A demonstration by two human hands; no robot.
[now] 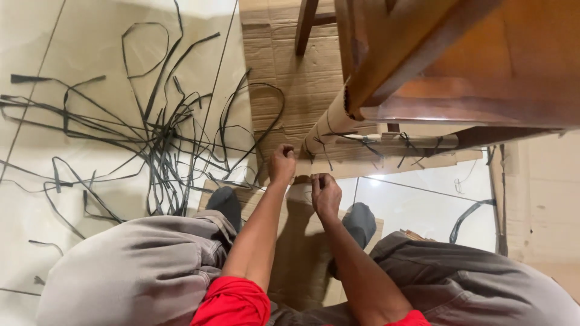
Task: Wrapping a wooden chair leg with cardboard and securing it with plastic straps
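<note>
The person squatted on the floor [36, 181], with red sleeves [232, 305] and grey trousers [133, 271] nearest to the camera and dark socks [226, 202] under the knees. Both arms reached forward between the knees. The left hand [281, 164] was closed in a fist, and its grip seemed to pinch a thin black strap [305, 151] where this one went around the wrapped leg [329, 124]. The right hand [325, 194] was just beside it, a little nearer to the body, with the fingers curled over the edge of the cardboard [302, 253] that lay under both hands; if something was inside this grip, I cannot tell.

Just beyond the two grips, the wrapped leg, covered with cardboard and tied with black straps, rose to a brown wooden furniture piece [459, 66]. Far to the left of the grips, many loose black straps [157, 139] lay tangled on the pale floor.
</note>
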